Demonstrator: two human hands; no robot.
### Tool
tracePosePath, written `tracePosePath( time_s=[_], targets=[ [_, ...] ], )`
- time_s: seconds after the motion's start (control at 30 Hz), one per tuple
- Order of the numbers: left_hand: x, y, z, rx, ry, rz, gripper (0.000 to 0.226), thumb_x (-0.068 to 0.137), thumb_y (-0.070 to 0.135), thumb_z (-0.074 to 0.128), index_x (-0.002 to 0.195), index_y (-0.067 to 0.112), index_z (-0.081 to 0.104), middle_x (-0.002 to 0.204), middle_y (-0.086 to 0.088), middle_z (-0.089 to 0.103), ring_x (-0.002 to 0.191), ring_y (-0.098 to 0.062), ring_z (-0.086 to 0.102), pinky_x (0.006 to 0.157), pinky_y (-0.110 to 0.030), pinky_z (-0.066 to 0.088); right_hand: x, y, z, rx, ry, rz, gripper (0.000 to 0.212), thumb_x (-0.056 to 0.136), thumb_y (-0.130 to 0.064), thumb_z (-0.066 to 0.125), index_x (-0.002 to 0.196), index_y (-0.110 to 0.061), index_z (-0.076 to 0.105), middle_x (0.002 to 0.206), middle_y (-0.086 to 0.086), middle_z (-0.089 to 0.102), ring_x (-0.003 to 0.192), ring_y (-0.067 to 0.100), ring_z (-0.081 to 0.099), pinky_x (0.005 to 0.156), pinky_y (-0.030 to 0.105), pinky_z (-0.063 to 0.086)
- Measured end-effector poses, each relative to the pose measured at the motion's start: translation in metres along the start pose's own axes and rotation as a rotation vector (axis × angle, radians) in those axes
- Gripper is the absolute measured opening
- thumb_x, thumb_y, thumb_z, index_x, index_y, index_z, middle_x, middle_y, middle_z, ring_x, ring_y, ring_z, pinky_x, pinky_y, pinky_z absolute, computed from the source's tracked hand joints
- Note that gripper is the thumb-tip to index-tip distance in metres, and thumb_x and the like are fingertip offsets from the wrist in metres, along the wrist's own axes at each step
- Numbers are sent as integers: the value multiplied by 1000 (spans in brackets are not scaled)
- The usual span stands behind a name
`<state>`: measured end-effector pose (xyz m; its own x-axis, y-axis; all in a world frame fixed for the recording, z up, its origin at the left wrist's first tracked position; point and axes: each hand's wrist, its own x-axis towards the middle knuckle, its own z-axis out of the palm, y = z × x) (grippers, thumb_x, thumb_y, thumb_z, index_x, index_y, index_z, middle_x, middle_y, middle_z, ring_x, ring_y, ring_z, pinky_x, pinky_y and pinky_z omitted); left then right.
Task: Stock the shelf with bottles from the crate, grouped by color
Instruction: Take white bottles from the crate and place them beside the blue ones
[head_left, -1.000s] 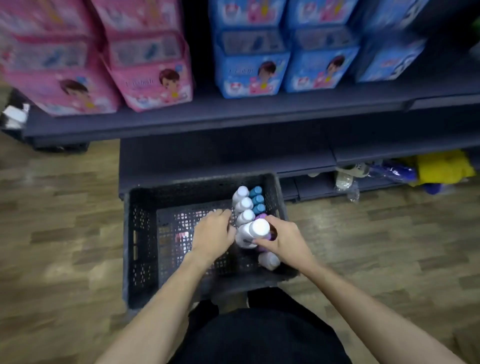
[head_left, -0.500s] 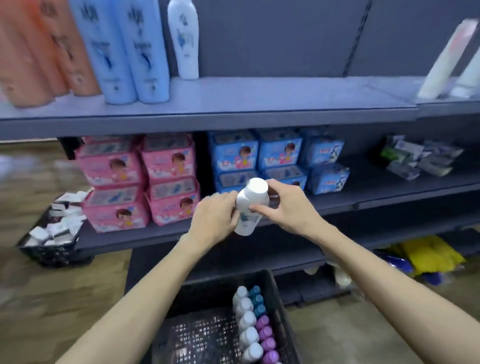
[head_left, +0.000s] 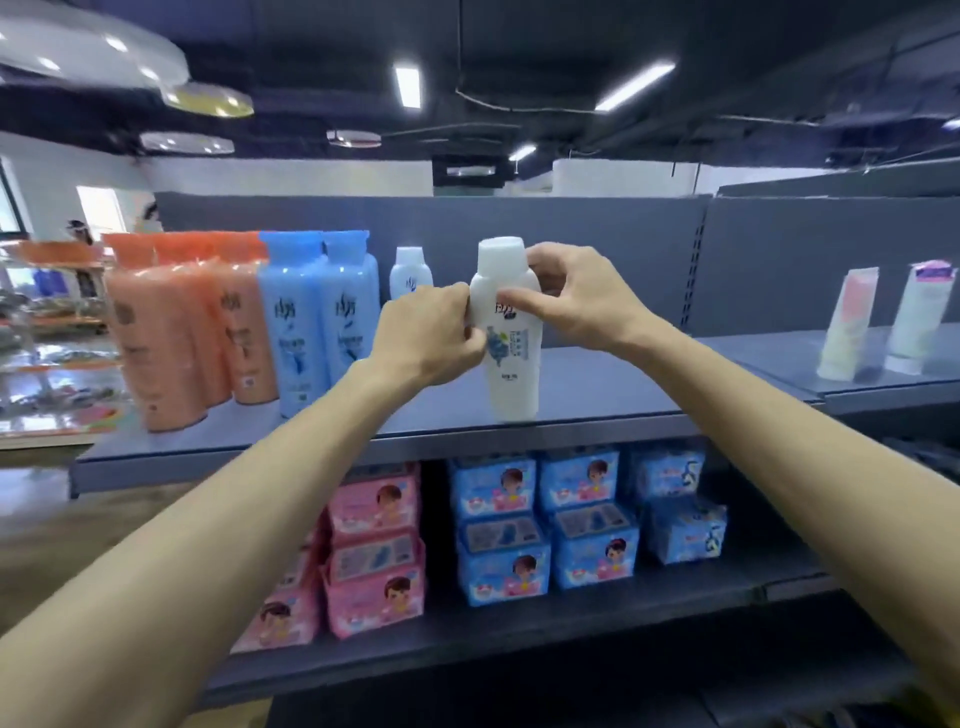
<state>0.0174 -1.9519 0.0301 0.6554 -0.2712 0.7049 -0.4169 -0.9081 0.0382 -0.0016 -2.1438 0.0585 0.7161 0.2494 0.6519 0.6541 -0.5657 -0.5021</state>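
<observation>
Upright at the shelf (head_left: 597, 387) front, a white bottle (head_left: 511, 332) is pinched by both hands, left (head_left: 423, 335) and right (head_left: 574, 299), each grip clamped on it.

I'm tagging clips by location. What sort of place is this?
Most likely a retail shop aisle: dark grey metal shelving carries rows of orange bottles and blue bottles, stacked pink and blue boxed packs sit on the tier below, and strip lights hang from a dark ceiling.
</observation>
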Motion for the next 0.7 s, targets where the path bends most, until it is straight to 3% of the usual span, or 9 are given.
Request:
tracePosePath(
  time_s=[0.2, 0.37, 0.5, 0.7],
  targets=[
    [25, -14, 0, 108, -22, -13, 13, 78, 32, 50, 79, 20, 46, 74, -3, 55, 67, -29, 52, 52, -31, 30, 30, 11, 8, 13, -29, 15, 39, 85, -39, 73, 117, -16, 66, 105, -6, 72, 95, 7, 69, 86, 38, 58],
    [21, -26, 23, 49, -76, -99, 15, 80, 34, 51, 83, 19, 54, 77, -1, 62, 71, -28, 57, 60, -35, 46, 34, 37, 33, 78, -73, 82, 35, 88, -38, 69, 117, -19, 64, 107, -7, 72, 99, 10, 68, 88, 42, 57],
    [9, -36, 47, -46, -81, -143, 13, 82, 33, 50, 80, 22, 57, 76, 3, 64, 71, -26, 58, 60, -33, 45, 34, 46, 45, 113, -69, 118, 34, 91, -37, 66, 120, -20, 60, 108, -5, 70, 100, 14, 67, 82, 42, 59],
    [-6, -40, 61, 15, -113, -97, 13, 84, 31, 51, 76, 22, 56, 76, 5, 64, 72, -27, 58, 58, -30, 37, 8, 61, 64, -50, -266, 242, 63, 76, -33, 83, 124, -18, 43, 117, -5, 63, 96, 9, 62, 81, 28, 54]
  ],
)
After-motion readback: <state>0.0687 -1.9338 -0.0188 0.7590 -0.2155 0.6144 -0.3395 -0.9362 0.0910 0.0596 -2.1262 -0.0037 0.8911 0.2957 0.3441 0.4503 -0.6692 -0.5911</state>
